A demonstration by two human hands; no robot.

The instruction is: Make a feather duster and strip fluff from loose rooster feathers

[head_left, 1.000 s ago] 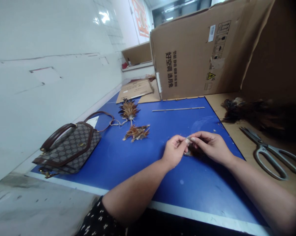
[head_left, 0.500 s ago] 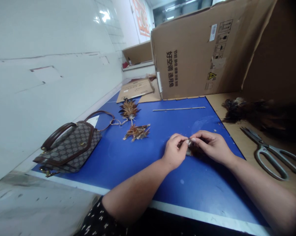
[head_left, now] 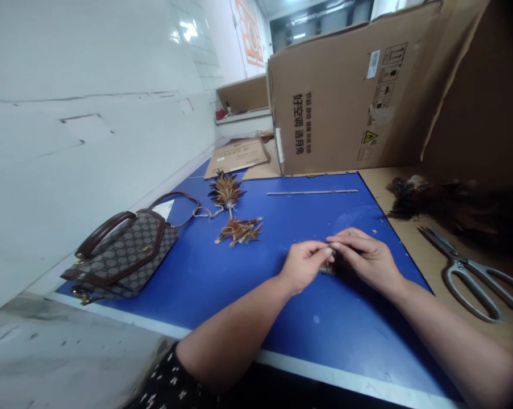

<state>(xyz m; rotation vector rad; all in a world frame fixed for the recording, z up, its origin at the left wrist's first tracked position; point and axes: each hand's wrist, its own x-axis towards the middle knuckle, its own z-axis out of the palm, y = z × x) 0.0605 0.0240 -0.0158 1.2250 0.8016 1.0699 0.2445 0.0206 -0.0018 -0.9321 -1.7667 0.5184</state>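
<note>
Over the blue board [head_left: 239, 289], my left hand [head_left: 301, 267] and my right hand [head_left: 369, 255] meet fingertip to fingertip. Both are closed in a pinch on a small brownish feather [head_left: 326, 268], mostly hidden by the fingers and shadow. To the left of my hands lies a loose pile of brown feathers [head_left: 239, 231]. Just beyond it is a feather bunch [head_left: 226, 190] bound around a thin stick, with string at its base. A long thin rod [head_left: 312, 192] lies flat farther back on the board.
A patterned handbag [head_left: 128, 250] lies at the left by the white wall. Metal scissors [head_left: 464, 267] rest at the right, below a dark feather heap [head_left: 447, 199]. A large cardboard box [head_left: 337, 113] stands at the back, beside flat cardboard [head_left: 237, 156].
My fingertips have shifted slightly on the feather, and less of its pale part shows. The whole view has moved a little; the other things lie as before.
</note>
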